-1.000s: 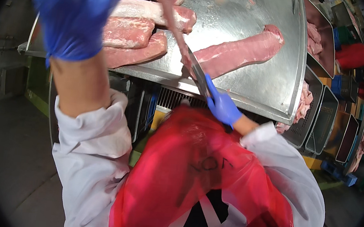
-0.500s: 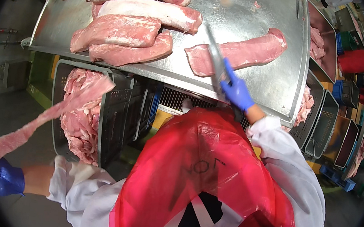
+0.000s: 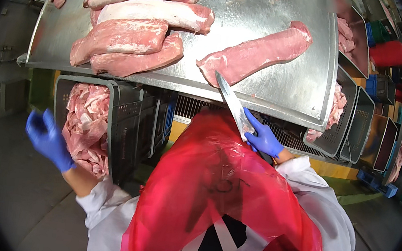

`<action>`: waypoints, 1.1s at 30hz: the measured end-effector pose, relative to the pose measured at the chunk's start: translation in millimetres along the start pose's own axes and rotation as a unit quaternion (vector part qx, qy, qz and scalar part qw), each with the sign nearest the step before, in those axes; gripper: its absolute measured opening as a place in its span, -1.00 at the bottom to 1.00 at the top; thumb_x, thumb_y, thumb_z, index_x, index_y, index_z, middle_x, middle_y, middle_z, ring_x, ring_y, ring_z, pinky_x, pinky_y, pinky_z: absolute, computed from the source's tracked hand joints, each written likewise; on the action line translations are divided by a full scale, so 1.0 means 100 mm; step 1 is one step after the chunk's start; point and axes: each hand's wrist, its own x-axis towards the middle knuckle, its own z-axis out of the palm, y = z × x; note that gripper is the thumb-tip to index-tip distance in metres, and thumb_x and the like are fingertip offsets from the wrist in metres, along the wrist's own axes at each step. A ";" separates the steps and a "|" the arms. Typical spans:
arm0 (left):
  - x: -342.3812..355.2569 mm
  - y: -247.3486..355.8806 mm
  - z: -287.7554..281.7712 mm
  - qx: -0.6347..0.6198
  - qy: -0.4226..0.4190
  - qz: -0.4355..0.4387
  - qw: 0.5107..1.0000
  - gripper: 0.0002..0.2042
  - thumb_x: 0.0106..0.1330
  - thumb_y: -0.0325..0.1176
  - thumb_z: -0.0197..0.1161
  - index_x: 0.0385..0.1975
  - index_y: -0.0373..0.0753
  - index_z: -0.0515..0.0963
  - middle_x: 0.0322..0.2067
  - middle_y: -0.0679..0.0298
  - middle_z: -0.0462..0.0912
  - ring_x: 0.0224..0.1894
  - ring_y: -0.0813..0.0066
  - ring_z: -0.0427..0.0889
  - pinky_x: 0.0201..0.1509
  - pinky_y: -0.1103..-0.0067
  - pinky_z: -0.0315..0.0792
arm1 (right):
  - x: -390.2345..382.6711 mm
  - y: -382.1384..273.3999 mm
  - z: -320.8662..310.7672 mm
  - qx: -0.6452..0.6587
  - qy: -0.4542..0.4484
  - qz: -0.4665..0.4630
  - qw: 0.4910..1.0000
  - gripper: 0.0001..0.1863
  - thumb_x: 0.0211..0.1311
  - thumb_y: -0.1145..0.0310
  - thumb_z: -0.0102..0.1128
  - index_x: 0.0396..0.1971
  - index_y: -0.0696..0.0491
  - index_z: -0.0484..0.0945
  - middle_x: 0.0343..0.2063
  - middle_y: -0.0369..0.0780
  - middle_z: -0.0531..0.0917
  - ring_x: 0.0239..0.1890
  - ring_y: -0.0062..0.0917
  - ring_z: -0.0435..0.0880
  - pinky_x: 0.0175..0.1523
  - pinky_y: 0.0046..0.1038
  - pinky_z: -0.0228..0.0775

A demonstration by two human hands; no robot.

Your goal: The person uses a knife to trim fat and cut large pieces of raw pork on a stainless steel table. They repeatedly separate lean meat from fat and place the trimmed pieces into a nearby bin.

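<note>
Pink loin (image 3: 257, 53) lies beyond both hands (image 3: 51, 143), nearer the right hand (image 3: 264, 141).

A long, shiny knife (image 3: 234, 106) points toward the pink loin (image 3: 260, 52) lying flat

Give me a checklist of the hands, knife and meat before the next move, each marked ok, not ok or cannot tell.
1. Knife held in the right hand: ok.
2. Left hand empty and away from the blade: ok.
3. Left hand on the lone meat cut: not ok; it is out by the crate of trimmings.
4. Lone meat cut lying on the metal table, apart from the meat pile: ok.
5. Knife tip off the lone cut: cannot tell; they overlap in this view.
</note>
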 end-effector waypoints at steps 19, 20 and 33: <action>-1.78 1.76 3.43 -0.138 -0.514 0.295 0.793 -0.87 0.22 -0.40 0.18 -0.26 -0.22 0.56 -0.41 -0.05 0.58 -0.29 -0.07 0.60 -0.15 0.20 0.48 | 1.72 -0.39 -0.54 0.144 0.356 -0.091 0.919 -0.15 0.26 0.46 0.00 0.52 -0.12 -0.13 -0.46 -0.09 0.66 -0.59 -0.49 0.63 -0.45 -0.41 0.55; -1.79 1.68 3.49 -0.142 -0.521 0.273 0.796 -0.87 0.22 -0.40 0.17 -0.26 -0.22 0.56 -0.40 -0.04 0.60 -0.29 -0.08 0.60 -0.15 0.21 0.49 | 1.73 -0.34 -0.61 0.151 0.369 -0.094 0.912 -0.15 0.26 0.46 0.01 0.52 -0.10 -0.13 -0.46 -0.09 0.66 -0.58 -0.49 0.64 -0.45 -0.41 0.55; -1.40 1.55 3.77 -0.244 -0.586 0.076 0.769 -0.81 0.29 -0.31 0.20 -0.37 -0.32 0.62 -0.49 0.07 0.65 -0.43 0.30 0.63 -0.25 0.43 0.50 | 1.35 -0.42 0.09 -0.150 0.188 -0.079 0.967 -0.19 0.27 0.36 0.00 0.50 0.00 -0.08 -0.30 0.20 0.66 -0.29 -0.03 0.72 -0.10 -0.17 0.55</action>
